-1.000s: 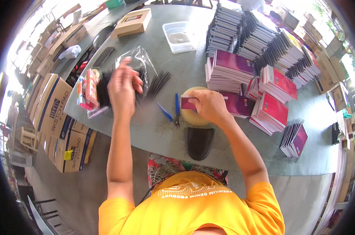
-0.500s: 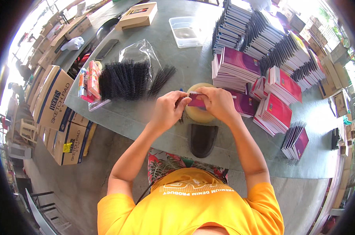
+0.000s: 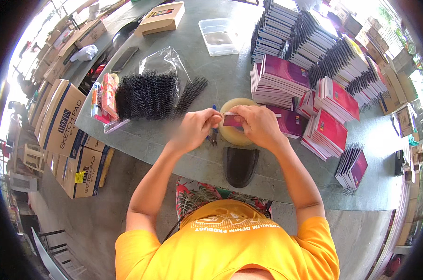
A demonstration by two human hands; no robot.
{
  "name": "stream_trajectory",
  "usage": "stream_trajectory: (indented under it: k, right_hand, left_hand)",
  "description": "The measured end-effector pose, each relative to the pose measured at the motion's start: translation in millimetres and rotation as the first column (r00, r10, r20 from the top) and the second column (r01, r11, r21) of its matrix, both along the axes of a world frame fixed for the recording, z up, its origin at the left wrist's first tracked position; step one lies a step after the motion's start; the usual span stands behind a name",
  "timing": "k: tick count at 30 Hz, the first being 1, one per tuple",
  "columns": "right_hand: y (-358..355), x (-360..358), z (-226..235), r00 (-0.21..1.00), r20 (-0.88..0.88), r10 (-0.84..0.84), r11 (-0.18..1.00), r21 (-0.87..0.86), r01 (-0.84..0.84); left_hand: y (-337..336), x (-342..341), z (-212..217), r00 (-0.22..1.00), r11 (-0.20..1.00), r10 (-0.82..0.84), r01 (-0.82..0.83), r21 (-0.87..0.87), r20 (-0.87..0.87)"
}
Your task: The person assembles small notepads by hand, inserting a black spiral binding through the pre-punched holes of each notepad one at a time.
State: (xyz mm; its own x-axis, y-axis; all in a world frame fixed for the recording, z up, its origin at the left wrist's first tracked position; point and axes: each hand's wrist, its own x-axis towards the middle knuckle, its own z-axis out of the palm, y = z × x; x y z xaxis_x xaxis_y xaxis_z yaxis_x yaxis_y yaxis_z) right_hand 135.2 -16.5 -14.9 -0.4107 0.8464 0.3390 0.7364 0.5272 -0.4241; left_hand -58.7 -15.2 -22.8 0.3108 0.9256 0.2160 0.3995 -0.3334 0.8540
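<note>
Both my hands meet over the front middle of the grey table. My right hand grips a small maroon booklet above a round cream tape roll. My left hand pinches at the booklet's left edge with closed fingers; whether it holds a black spiral coil there is too small to tell. Blue-handled pliers lie just under my left hand. A pile of black spiral coils on a clear plastic bag lies to the left.
Stacks of maroon spiral-bound notebooks fill the right and far side. A clear plastic tub and a brown box sit at the back. A black pouch lies at the front edge. Cardboard cartons stand on the floor left.
My left hand came back from the coil pile on the left and joined my right hand at the maroon booklet. The right hand stayed over the tape roll.
</note>
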Motion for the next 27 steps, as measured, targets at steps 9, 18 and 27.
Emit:
stream_trajectory:
  k: [9, 18, 27]
  right_hand:
    - [6.1, -11.1, -10.2, 0.972, -0.235, -0.005, 0.994, 0.106, 0.031]
    - [11.3, -6.9, -9.2, 0.98, -0.198, 0.037, 0.998, 0.06, -0.026]
    - [10.5, 44.4, 13.3, 0.988, -0.055, -0.147, 0.946, -0.301, 0.124]
  left_hand:
    - [7.5, -18.1, 3.3, 0.972, 0.997, -0.058, 0.067, 0.032, -0.226]
    - [-6.5, 8.7, 5.9, 0.872, 0.768, 0.313, 0.001, 0.641, -0.376]
    - [-62.4, 34.8, -29.6, 0.96, 0.973, -0.224, 0.23, 0.017, -0.165]
